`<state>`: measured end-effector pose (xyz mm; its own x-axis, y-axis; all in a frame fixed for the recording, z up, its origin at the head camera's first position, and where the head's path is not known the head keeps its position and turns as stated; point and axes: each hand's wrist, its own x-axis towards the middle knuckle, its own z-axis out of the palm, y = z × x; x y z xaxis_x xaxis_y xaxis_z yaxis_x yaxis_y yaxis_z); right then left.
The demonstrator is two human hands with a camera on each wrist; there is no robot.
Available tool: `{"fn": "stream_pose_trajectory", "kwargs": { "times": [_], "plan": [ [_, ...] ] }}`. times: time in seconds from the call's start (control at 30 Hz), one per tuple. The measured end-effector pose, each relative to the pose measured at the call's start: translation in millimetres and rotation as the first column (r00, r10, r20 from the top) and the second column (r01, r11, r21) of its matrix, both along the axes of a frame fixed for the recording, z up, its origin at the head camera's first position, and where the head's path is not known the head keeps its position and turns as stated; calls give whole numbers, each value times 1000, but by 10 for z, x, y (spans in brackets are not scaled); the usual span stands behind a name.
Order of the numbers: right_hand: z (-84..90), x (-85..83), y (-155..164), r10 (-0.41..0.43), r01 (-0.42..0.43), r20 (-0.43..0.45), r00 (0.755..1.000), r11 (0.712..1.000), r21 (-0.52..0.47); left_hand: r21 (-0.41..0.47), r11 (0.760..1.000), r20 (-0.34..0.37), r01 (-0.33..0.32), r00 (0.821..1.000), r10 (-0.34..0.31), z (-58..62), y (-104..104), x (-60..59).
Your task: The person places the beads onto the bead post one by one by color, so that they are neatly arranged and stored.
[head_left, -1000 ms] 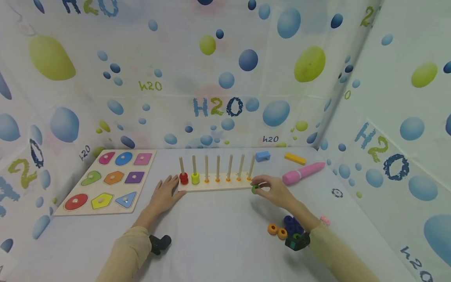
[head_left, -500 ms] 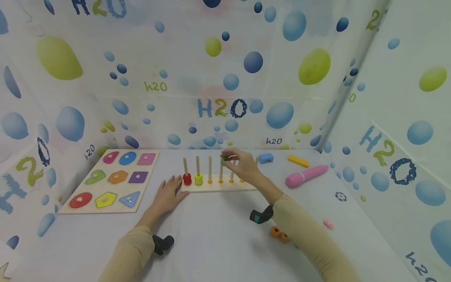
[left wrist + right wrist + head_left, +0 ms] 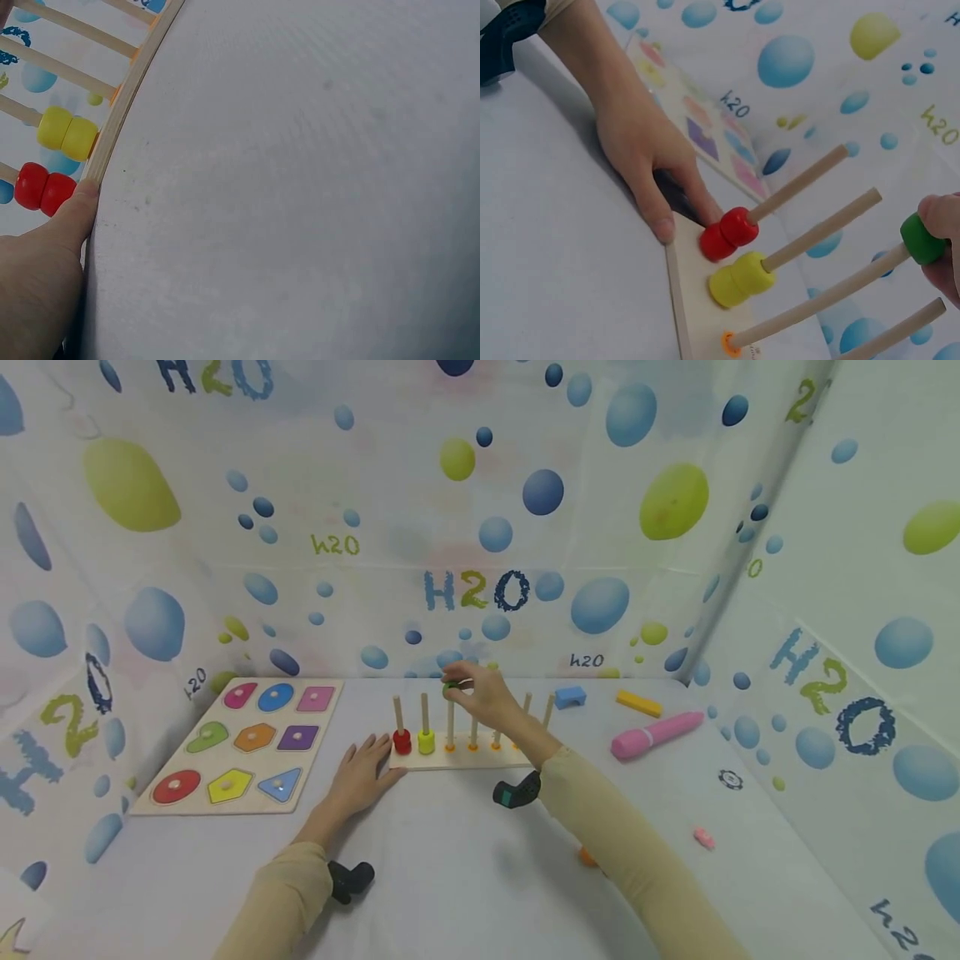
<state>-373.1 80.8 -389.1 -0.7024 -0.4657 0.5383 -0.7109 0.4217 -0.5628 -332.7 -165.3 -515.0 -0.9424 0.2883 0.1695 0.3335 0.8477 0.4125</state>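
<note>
Head view showed a bubble-printed backdrop (image 3: 375,485) behind a white-covered table (image 3: 450,877). On the person's left lay a wooden puzzle board (image 3: 258,759), filled with coloured shapes. Beside it, nearer the middle, a peg board (image 3: 450,762) carried a row of upright wooden pegs. The left hand (image 3: 363,777) rested at that board's left end, its fingers extended and clasping nothing, the thumb against the front edge. Over the board reached the right hand (image 3: 483,695), pinching a green bead (image 3: 922,238) between thumb and fingers. To its right, a pink stick (image 3: 656,735) with a pale band lay on the table, near a yellow bar (image 3: 639,703) and a blue block (image 3: 570,697). Two red beads (image 3: 729,234) were stacked low on the first peg from the left, two yellow beads (image 3: 742,277) on the second. Near the right sleeve lay a small pink piece (image 3: 703,837), and an orange bead (image 3: 587,857) peeped from behind that forearm. The green bead was at the top of the third peg, whose tip was hidden, so how far it was threaded could not be told.
</note>
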Motion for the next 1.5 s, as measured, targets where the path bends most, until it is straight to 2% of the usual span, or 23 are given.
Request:
{"fn": "stream_pose_trajectory", "kwargs": {
  "times": [0.27, 0.47, 0.67, 0.9, 1.03, 1.17, 1.3, 1.4, 1.5],
  "plan": [
    [19, 17, 31, -31, 30, 17, 999, 998, 57, -2, 1000, 2, 2, 1000, -2, -1, 24, 7],
    [71, 76, 155, -45, 45, 3, 999, 999, -1, 5, 1000, -14, 8, 1000, -8, 19, 9, 21],
    [51, 185, 484, -59, 62, 41, 997, 996, -65, -9, 1000, -11, 11, 1000, -11, -4, -11, 16],
    [26, 337, 985, -99, 103, 52, 994, 992, -75, -7, 1000, -18, 23, 1000, -24, -3, -11, 0],
    [59, 563, 1234, -99, 106, 78, 992, 990, -97, -7, 1000, -21, 29, 999, -29, -19, 0, -15],
    [84, 846, 1437, -110, 128, 183, 977, 988, -87, -6, 1000, -16, 30, 999, -30, -3, 4, -22],
    [-39, 1009, 1691, -119, 139, 285, 951, 989, -50, -2, 1000, -4, 24, 1000, -24, 40, 5, -10],
    [-173, 1130, 1891, -147, 162, 317, 937, 987, -21, -5, 1000, 11, 23, 1000, -23, 56, -1, -6],
    [-396, 1210, 2124, -174, 189, 320, 931, 982, -16, -11, 1000, 24, 28, 999, -28, 59, -5, -6]
  ]
}}
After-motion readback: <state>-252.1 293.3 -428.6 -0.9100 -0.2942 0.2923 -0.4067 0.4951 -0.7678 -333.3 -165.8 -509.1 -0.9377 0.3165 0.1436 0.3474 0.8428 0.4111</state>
